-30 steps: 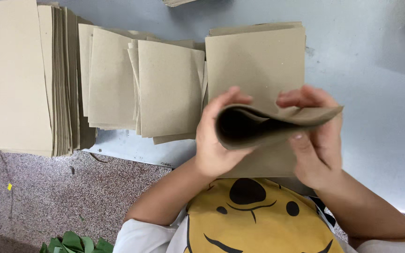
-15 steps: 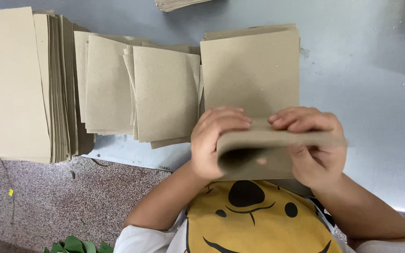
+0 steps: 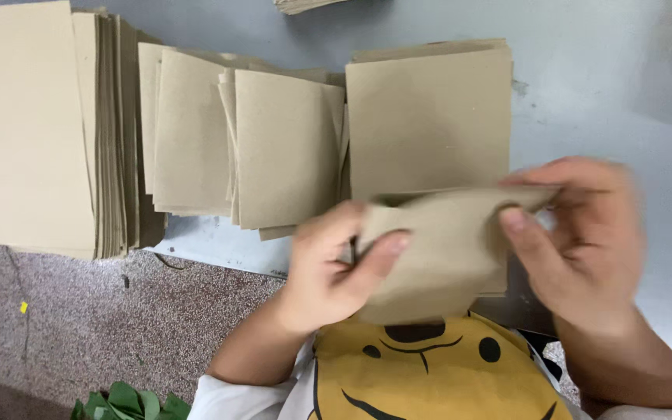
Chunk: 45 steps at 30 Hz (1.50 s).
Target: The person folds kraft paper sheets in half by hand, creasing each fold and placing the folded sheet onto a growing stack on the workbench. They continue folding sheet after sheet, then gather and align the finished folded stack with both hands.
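Kraft paper bag (image 3: 437, 257): gripped by both hands, left hand (image 3: 328, 276) and right hand (image 3: 585, 241), above tabletop (image 3: 600, 101) edge, mouth part-open. Flat sheet stack (image 3: 33, 132) at left: tall, apparently unworked. Loose pile (image 3: 274, 148) + squared pile (image 3: 429, 117): prob. finished. Est. well short of done.

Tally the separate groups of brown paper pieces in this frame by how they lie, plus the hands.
Tall stack of large sheets at far left: 1
Loose fanned pile in the middle: 1
Squared stack ahead of the hands: 1
Partly cut-off pile at top edge: 1
Paper piece held: 1
Hands, left and right: 2
Total: 7
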Available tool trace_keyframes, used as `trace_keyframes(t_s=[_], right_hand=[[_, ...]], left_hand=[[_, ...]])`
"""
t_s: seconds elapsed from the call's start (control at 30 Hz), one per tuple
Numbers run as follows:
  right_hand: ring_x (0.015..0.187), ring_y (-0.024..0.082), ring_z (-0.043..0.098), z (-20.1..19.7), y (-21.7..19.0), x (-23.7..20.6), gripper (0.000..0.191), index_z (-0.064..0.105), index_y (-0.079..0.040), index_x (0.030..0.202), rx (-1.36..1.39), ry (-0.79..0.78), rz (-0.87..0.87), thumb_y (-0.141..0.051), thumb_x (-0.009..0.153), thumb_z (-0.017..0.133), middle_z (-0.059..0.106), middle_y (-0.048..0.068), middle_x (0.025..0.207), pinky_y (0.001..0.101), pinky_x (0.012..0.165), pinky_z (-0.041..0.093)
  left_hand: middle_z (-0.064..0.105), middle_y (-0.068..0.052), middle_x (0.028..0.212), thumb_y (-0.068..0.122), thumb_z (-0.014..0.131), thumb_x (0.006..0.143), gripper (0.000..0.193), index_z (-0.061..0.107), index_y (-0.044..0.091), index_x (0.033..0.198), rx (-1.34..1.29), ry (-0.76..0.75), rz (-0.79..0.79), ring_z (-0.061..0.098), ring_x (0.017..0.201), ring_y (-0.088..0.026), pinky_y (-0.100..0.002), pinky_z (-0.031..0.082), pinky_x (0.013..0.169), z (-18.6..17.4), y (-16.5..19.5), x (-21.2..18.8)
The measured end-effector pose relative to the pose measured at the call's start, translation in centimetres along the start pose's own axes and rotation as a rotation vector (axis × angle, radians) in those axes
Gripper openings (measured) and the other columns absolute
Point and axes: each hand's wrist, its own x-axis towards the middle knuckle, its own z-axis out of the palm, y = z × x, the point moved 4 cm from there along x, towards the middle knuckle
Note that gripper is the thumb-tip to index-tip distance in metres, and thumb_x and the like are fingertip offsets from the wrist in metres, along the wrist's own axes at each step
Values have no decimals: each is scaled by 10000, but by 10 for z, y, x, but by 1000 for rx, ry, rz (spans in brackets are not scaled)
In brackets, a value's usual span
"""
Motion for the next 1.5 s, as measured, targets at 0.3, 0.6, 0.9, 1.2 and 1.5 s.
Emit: trace_keyframes(t_s=[0.3, 0.6, 0.9, 1.2, 1.5], right_hand=[[605, 109, 603, 13, 5, 10, 44, 684, -93, 899, -341, -211, -72, -63, 907, 715, 672, 20, 732, 267, 559, 454], [907, 180, 612, -28, 30, 13, 361, 630, -2, 1214, -460, -17, -152, -298, 1031, 726, 662, 84, 1086, 274, 781, 481], [1128, 245, 602, 36, 25, -12, 460, 682, -187, 1078, -676, -819, -384, -555, 813, 758, 665, 1, 1143, 400, 927, 485], [1050, 252, 586, 40, 33, -15, 387, 715, -148, 1030, -608, -846, -202, -380, 729, 794, 669, 9, 1123, 402, 868, 493], [960, 236, 633, 43, 31, -8, 196, 744, -131, 932, -558, -819, -232, -223, 761, 771, 708, 0, 997, 373, 833, 519]], left_hand=[[554, -50, 675, 210, 754, 992, 232, 593, 126, 847, 301, -273, 200, 591, 590, -259, -409, 419, 542, 2, 20, -13], [669, -96, 825, 86, 602, 1018, 89, 645, 47, 950, 336, 227, 115, 670, 692, -281, -382, 530, 629, -68, -2, -43], [573, -100, 566, 341, 641, 1081, 447, 582, 115, 700, 1177, 330, -393, 575, 495, -327, -436, 405, 455, -93, -47, -49], [577, -46, 515, 587, 709, 873, 500, 644, 138, 663, 1317, 227, -396, 548, 402, -245, -391, 394, 372, -84, -18, -45], [634, -53, 953, 258, 821, 766, 264, 646, 104, 890, 564, -432, 309, 620, 969, -266, -415, 491, 861, -2, -5, -25]])
